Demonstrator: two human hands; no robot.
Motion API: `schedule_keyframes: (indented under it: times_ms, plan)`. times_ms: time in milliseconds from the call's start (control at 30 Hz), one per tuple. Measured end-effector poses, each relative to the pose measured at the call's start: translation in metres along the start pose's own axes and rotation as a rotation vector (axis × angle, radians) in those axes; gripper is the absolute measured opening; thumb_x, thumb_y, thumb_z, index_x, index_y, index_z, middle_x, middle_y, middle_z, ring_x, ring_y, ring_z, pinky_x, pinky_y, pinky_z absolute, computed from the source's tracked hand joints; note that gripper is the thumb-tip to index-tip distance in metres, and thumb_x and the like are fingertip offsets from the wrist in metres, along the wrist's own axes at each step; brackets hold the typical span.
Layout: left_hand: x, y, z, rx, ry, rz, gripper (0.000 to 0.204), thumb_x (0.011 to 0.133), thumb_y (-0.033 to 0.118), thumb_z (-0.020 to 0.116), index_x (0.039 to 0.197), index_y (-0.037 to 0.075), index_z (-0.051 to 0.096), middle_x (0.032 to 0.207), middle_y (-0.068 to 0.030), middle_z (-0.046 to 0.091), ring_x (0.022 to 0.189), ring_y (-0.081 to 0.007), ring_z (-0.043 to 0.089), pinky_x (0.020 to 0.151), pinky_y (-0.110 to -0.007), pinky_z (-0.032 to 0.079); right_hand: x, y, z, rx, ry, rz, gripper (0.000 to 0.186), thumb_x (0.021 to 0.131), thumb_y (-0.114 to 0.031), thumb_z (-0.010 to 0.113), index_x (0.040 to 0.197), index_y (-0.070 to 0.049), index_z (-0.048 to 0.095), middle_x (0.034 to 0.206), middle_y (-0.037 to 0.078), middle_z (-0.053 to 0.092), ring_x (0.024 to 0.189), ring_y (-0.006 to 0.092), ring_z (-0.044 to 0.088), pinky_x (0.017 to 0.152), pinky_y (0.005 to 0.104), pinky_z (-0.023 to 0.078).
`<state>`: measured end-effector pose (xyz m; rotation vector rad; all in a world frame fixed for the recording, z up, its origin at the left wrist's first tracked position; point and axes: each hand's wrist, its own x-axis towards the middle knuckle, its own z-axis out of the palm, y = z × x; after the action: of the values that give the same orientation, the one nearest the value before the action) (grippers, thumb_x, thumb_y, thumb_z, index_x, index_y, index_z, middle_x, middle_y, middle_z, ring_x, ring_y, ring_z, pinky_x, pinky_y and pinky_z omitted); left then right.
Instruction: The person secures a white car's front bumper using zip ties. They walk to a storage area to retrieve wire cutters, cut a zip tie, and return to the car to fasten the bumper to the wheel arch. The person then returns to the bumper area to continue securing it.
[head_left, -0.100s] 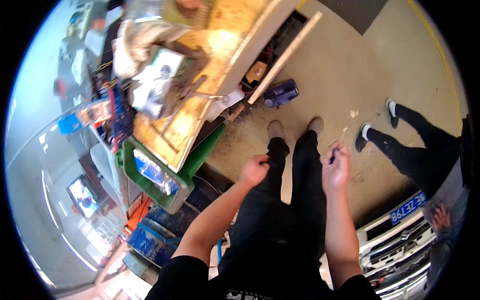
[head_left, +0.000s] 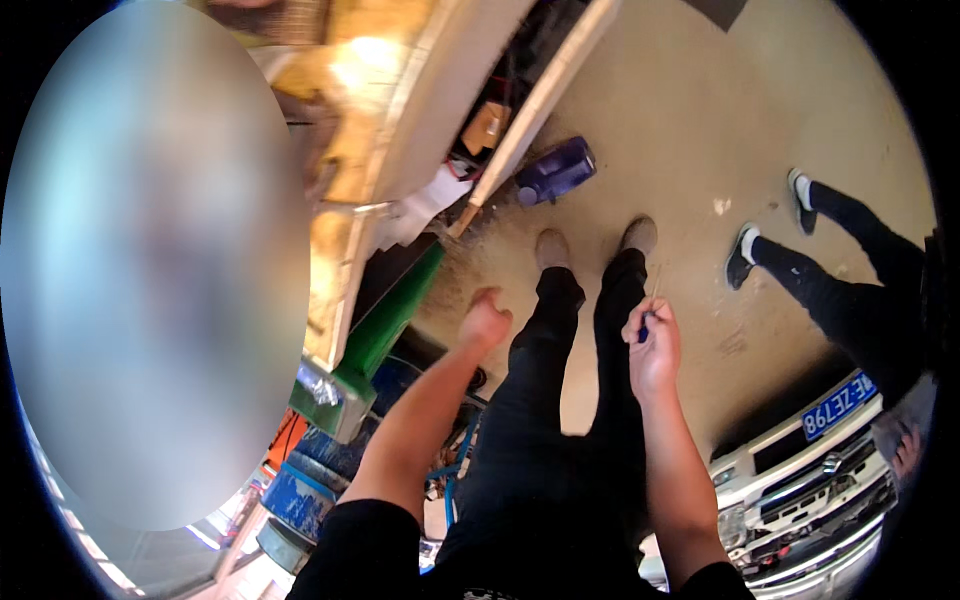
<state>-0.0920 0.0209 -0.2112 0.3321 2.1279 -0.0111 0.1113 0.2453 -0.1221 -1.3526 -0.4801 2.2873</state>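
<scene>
Right hand (head_left: 653, 345) grips a slim blue-handled tool (head_left: 645, 332); the left hand (head_left: 486, 321) curls loosely, contents unclear. A worn wooden bench (head_left: 352, 135) borders the smudged tan floor (head_left: 715, 125).

The view is taken from the person's head, by the left one of two wide fisheye cameras, and it looks steeply downward. The forearms (head_left: 410, 430) enter from the lower edge, rather near to the lens, and lead to the left hand (head_left: 485, 322) and the right hand (head_left: 655, 345) around the middle of the frame. Farther from the lens are the shoes (head_left: 552, 248) and the floor (head_left: 700, 120). The field is very wide, reaching a bench (head_left: 355, 115) at upper left and a car (head_left: 790, 500) at lower right.
</scene>
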Motion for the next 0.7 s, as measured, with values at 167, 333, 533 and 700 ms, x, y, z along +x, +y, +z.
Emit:
schedule_keyframes:
  times_ms: [167,333,533,700]
  plan:
    - [0.131,-0.064,0.110,0.156,0.015,0.052,0.066,0.086,0.020,0.061,0.146,0.001,0.039,0.151,-0.0265,0.035,0.135,-0.0417,0.042,0.110,-0.047,0.040,-0.016,0.089,-0.103,-0.219,0.185,0.090,0.017,0.091,-0.020,0.047,0.098,-0.005,0.052,0.072,0.003,0.047,0.062,0.0112,0.040,0.058,0.0247,0.032]
    - [0.283,-0.072,0.159,0.220,0.020,0.105,0.076,0.087,0.025,0.061,0.152,0.002,0.027,0.153,-0.0275,0.032,0.139,-0.0412,0.037,0.114,-0.047,0.035,0.016,0.145,-0.156,-0.202,0.202,0.144,0.018,0.091,-0.024,0.052,0.096,-0.006,0.051,0.074,0.004,0.047,0.064,0.0130,0.044,0.061,0.0266,0.036]
    - [0.415,-0.091,0.201,0.629,-0.082,0.154,0.073,0.088,0.027,0.061,0.151,0.008,0.029,0.153,-0.0210,0.036,0.139,-0.0357,0.040,0.113,-0.045,0.035,0.044,0.153,-0.162,-0.172,0.109,0.169,0.030,0.095,-0.033,0.059,0.093,-0.005,0.048,0.074,0.005,0.049,0.063,0.0132,0.045,0.059,0.0258,0.036]
    - [0.470,-0.093,0.199,0.517,-0.050,0.094,0.068,0.087,0.026,0.062,0.147,0.007,0.034,0.148,-0.0203,0.042,0.136,-0.0339,0.043,0.112,-0.043,0.036,0.047,0.145,-0.171,-0.250,0.154,0.271,0.014,0.091,-0.018,0.051,0.094,-0.005,0.047,0.078,0.007,0.050,0.063,0.0127,0.045,0.060,0.0254,0.037]
